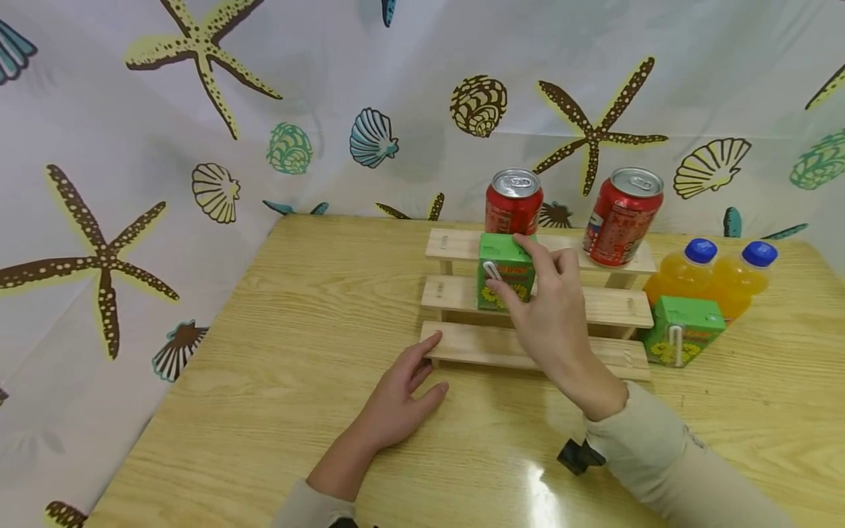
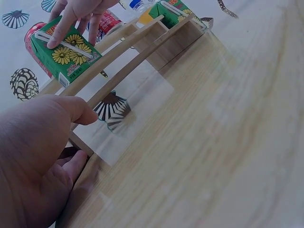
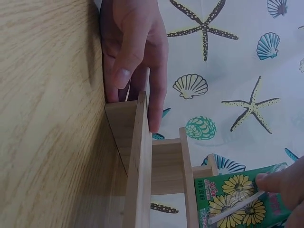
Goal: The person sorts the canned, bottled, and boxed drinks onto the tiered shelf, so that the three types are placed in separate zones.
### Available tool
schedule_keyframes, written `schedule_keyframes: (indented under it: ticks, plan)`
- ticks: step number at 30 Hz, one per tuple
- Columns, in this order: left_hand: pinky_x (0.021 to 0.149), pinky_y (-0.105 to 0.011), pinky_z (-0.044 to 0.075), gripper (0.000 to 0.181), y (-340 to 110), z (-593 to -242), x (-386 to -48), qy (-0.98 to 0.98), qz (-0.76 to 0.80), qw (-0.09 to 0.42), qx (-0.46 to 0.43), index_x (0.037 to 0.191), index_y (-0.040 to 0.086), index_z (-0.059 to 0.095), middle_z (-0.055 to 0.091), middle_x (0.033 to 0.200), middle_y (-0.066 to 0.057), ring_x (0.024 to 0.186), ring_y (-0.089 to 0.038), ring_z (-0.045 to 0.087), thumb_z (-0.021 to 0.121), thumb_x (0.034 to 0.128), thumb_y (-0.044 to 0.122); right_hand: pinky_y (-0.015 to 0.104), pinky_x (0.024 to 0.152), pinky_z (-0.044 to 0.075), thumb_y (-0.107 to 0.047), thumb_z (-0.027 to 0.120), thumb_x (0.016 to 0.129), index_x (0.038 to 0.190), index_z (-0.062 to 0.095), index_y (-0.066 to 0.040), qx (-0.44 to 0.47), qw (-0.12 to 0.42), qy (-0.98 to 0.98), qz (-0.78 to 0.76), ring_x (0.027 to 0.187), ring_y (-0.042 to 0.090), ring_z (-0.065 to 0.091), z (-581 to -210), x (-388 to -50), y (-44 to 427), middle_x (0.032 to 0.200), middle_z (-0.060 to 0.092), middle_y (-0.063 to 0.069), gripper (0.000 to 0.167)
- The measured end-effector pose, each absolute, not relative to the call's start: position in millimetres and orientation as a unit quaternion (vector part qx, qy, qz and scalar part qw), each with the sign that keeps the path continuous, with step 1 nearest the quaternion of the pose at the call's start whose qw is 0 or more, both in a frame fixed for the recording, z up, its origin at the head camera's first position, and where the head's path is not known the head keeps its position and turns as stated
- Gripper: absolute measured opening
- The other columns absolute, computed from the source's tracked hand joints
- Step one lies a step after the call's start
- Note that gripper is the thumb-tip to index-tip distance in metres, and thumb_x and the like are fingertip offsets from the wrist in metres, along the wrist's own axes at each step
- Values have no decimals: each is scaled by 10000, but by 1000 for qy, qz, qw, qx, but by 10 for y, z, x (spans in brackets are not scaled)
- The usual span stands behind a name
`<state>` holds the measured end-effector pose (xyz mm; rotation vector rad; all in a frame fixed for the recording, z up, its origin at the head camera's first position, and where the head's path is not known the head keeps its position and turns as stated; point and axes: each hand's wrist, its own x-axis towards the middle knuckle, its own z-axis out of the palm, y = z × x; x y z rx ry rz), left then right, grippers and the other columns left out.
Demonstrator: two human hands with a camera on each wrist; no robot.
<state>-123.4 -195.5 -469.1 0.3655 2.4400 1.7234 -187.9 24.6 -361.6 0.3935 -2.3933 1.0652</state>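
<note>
At a wooden rack [image 1: 485, 343], the right hand [image 1: 553, 312] pinches a green carton [image 1: 507, 268] on the middle tier [image 1: 615, 306], seemingly keeping it upright, while the left hand [image 1: 399, 403], fingers loosely extended, touches the rack's left end, apparently steadying it.

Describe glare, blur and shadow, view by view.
Head: white glare on the tabletop near the bottom edge. Left wrist: hazy, wood grain looking smeared toward the right. Right wrist: dark shadow on the tabletop alongside the wooden rack.

R fingers [image 1: 544, 258] pinch, L fingers [image 1: 414, 355] approx straight.
</note>
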Motion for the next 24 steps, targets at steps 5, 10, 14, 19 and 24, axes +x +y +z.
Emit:
schedule_keyframes:
  ticks: [5, 10, 14, 19, 24]
  plan:
    - [1188, -248, 371, 694, -1957, -4695, -1252, 807, 573, 59, 131, 1572, 202, 297, 282, 1613, -31, 1473, -240, 345, 636, 977, 89, 394, 747, 567, -272, 821, 845, 1419, 544, -95, 154, 237, -875, 394, 977, 292, 508, -3609, -1905, 274, 1118, 447, 199, 662]
    - [1188, -259, 372, 700, -1962, -4692, -1251, 807, 572, 61, 132, 1576, 191, 287, 271, 1622, -38, 1479, -255, 335, 635, 978, 89, 405, 752, 562, -263, 813, 854, 1451, 511, -143, 164, 214, -880, 391, 1036, 320, 527, -3626, -1910, 318, 1189, 446, 214, 679]
    - [1192, -259, 364, 696, -1972, -4702, -1247, 807, 572, 61, 134, 1576, 189, 285, 269, 1625, -37, 1486, -255, 322, 632, 981, 89, 341, 674, 528, -246, 808, 861, 1493, 465, -176, 170, 206, -880, 392, 966, 322, 550, -3651, -1900, 352, 1237, 429, 217, 723]
    - [1195, -258, 361, 693, -1972, -4727, -1252, 803, 576, 57, 138, 1574, 183, 289, 272, 1624, -44, 1491, -252, 313, 633, 980, 88, 284, 613, 507, -246, 831, 838, 1503, 455, -186, 173, 209, -879, 393, 887, 302, 555, -3664, -1878, 401, 1282, 402, 210, 767]
    - [1194, -260, 363, 695, -1967, -4716, -1248, 803, 577, 60, 135, 1575, 193, 289, 274, 1619, -50, 1483, -263, 327, 634, 980, 91, 367, 692, 590, -236, 845, 823, 1509, 443, -206, 176, 183, -873, 417, 1024, 323, 550, -3654, -1860, 438, 1310, 387, 204, 796]
